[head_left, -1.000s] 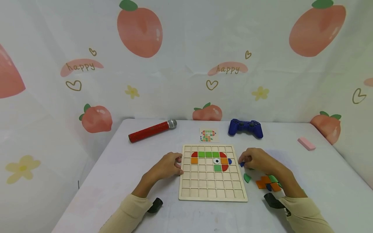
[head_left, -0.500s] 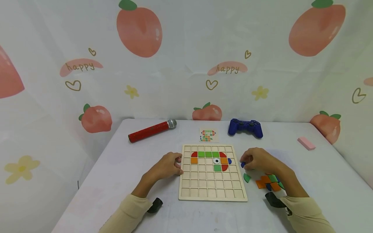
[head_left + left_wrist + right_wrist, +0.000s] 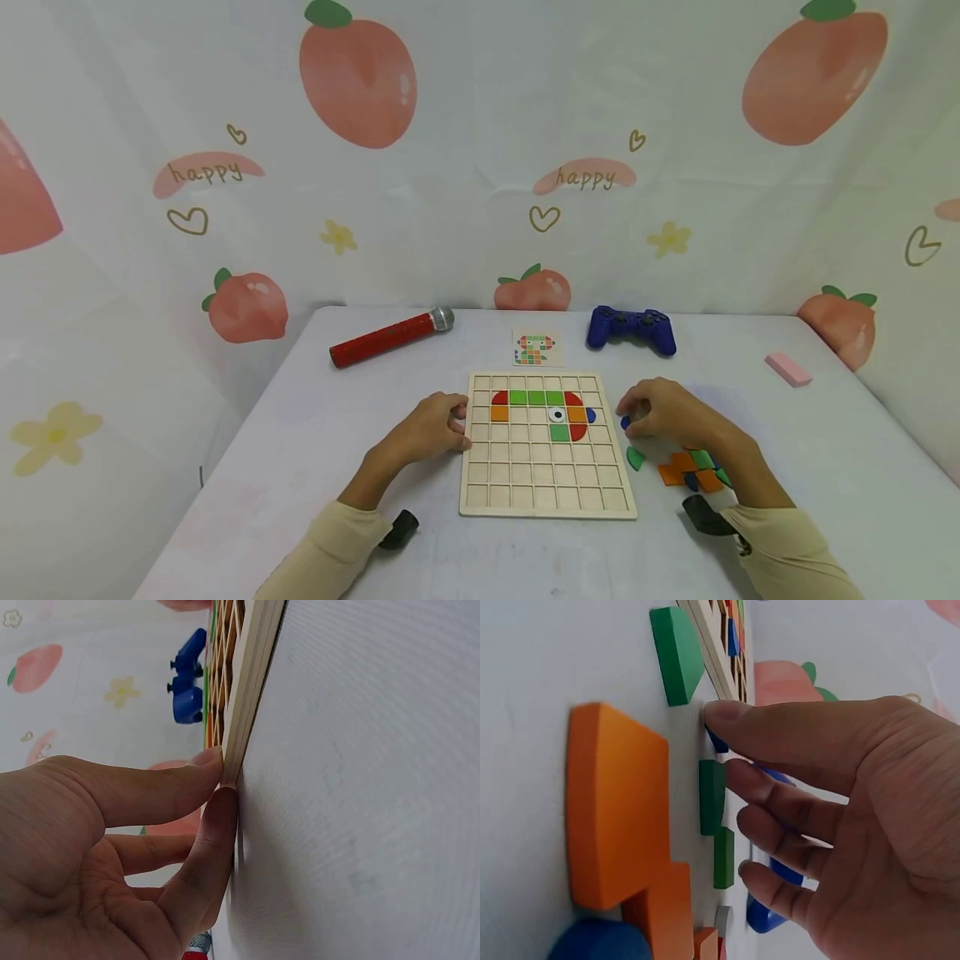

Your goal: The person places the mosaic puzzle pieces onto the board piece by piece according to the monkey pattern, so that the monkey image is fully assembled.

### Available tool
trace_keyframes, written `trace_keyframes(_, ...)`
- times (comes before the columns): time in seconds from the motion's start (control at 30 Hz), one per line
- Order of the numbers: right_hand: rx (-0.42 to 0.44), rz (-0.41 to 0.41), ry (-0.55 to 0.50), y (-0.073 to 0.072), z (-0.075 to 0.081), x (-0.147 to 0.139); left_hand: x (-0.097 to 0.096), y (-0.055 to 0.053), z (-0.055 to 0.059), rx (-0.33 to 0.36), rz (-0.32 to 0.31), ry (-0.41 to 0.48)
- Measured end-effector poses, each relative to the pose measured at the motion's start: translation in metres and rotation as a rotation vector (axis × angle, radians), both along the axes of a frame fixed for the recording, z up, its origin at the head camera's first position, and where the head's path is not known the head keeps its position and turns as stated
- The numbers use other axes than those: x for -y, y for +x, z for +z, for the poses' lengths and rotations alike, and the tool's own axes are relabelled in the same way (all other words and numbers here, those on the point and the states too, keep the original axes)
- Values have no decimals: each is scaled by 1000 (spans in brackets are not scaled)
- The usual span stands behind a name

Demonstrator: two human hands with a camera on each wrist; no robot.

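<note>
A square wooden grid board [image 3: 525, 475] lies mid-table. Red, green, orange and blue pieces and one eye tile [image 3: 557, 414] sit in its upper cells. My left hand [image 3: 432, 427] pinches the board's left edge; in the left wrist view the thumb [image 3: 172, 787] and a bent finger meet at that edge. Right of the board, my right hand [image 3: 663, 412] has its thumb and forefinger at a small blue piece [image 3: 626, 423] close to the tabletop. The thumb partly hides this blue piece [image 3: 717, 740] in the right wrist view. Nearby lies a green rounded piece [image 3: 635, 458].
Loose orange pieces [image 3: 682, 468], with green and blue ones, lie below my right hand. Behind the board are a pattern card [image 3: 537, 347], a red microphone [image 3: 390, 339] and a blue game controller [image 3: 632, 330]. A pink block [image 3: 788, 369] lies far right.
My right hand has shifted very slightly right with its fingers at the blue piece, which shows a little more. The left hand and board stay put.
</note>
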State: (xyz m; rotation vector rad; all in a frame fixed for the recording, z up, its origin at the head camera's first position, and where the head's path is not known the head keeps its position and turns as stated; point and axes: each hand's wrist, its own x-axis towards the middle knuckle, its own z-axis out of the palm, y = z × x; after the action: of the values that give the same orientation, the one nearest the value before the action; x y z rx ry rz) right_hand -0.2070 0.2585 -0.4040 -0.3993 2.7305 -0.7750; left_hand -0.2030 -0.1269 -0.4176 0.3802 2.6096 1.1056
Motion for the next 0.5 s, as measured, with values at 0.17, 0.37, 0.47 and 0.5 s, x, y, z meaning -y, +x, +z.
trace_keyframes(0.17, -17, 15, 3, 0, 1, -3, 0, 0, -1, 7, 9, -3)
trace_keyframes(0.37, -65, 21, -17, -2, -1, 2, -1, 1, 1, 9, 9, 1)
trace_keyframes(0.47, -85, 34, -46, -1, 0, 10, -1, 1, 2, 11, 9, 3)
trace_keyframes(0.5, -91, 43, -61, -1, 0, 12, -1, 1, 2, 11, 9, 4)
